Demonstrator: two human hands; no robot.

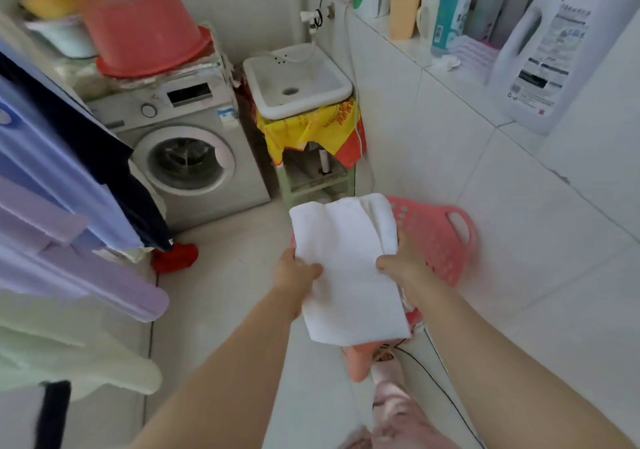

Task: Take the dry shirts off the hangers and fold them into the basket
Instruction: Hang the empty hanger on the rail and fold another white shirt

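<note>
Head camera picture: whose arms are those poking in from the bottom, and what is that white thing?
They belong to a person wearing a small camera on the head, so you see what that person sees, looking down. There is no robot here. The left hand and the right hand each pinch one side of a folded white shirt. Behind it, on the floor, sits a pink basket with holes. More hanging shirts are at the left, beside a washing machine and a little sink.

An upturned red basin (pixel 145 29) tops the washing machine (pixel 187 143) beside the sink (pixel 298 81).
</note>
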